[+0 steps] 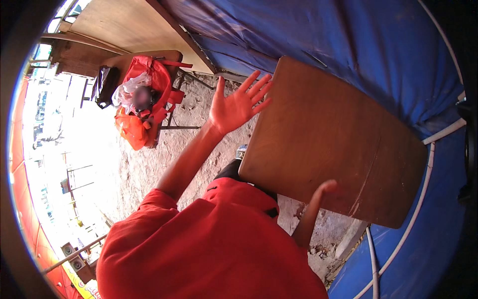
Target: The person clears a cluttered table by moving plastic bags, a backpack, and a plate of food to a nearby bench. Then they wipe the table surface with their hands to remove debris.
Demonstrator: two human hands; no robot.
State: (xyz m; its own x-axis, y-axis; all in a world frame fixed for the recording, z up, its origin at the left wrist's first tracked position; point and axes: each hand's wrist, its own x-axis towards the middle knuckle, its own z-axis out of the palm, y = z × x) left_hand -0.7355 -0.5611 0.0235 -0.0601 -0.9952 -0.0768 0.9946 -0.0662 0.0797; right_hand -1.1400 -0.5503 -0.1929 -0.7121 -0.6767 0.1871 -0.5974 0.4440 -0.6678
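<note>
My left hand (241, 106) is raised with the palm up and the fingers spread, and holds nothing. It is near the left edge of a brown wooden table (328, 138); I cannot tell whether it touches. Over the table's near edge is my right hand (329, 187), blurred and seen from the side. Nothing shows in it, and its fingers are not clear. The tabletop before me is bare, with a pale scratch running across its right part. Both arms come out of a red shirt (224, 239).
Blue tarpaulin (306, 30) hangs behind the table, with pale pipes (418, 202) at right. To the left, another table (170, 58) bears a red bag (143, 65), clear plastic (130, 88), an orange bag (131, 129) and a black bag (104, 86). Rough ground (149, 175) lies between.
</note>
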